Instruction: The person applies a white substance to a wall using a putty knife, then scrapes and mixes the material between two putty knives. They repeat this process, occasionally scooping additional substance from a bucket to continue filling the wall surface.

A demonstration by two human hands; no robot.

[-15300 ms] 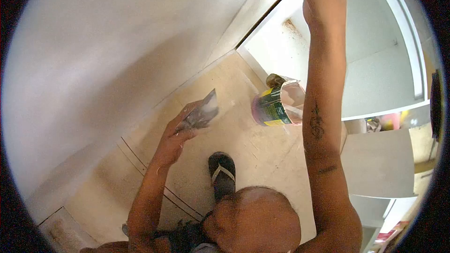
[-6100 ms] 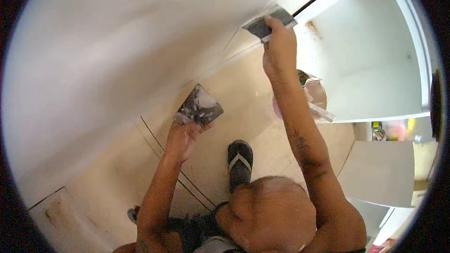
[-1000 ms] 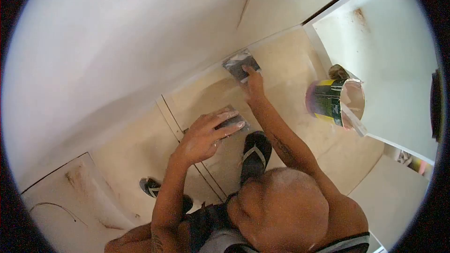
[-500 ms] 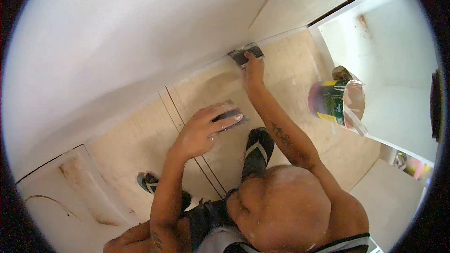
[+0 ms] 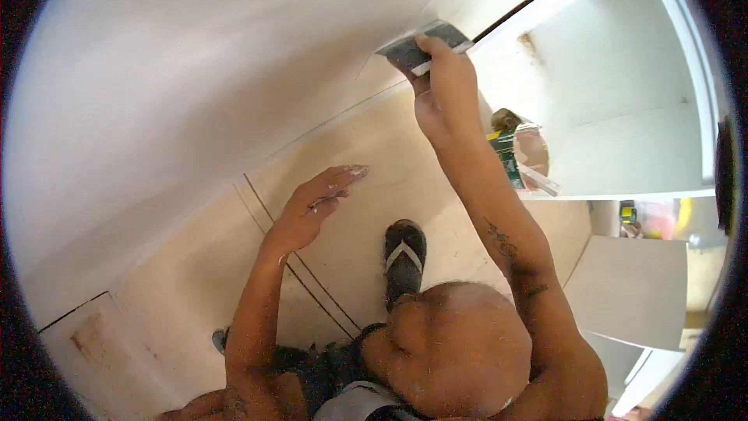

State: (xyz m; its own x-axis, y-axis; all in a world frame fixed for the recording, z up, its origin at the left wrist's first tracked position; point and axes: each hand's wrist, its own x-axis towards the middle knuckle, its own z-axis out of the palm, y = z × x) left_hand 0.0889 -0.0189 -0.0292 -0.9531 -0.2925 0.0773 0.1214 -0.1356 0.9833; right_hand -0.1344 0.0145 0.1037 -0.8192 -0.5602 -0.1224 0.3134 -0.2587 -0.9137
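My right hand [image 5: 450, 82] is closed on a dark, flat scraper [image 5: 428, 45] with a pale edge, its blade against the white wall [image 5: 234, 39] near the inner corner. Over the wooden floor [image 5: 351, 140], my left hand [image 5: 315, 206] is held in the air, its fingers together and smeared with white paste. A thin dark edge shows between those fingers, but what they hold is mostly hidden.
Behind my right forearm is a green and yellow bucket [image 5: 531, 157] with pinkish paste and a pale stick. A white open cabinet [image 5: 623, 86] lies to the right. My sandalled foot [image 5: 405, 253] is on the floor. A pale board [image 5: 627, 288] is at lower right.
My right hand and its scraper have moved up and to the right along the wall. My left hand has turned, so its dark plate no longer shows clearly. The view has shifted right.
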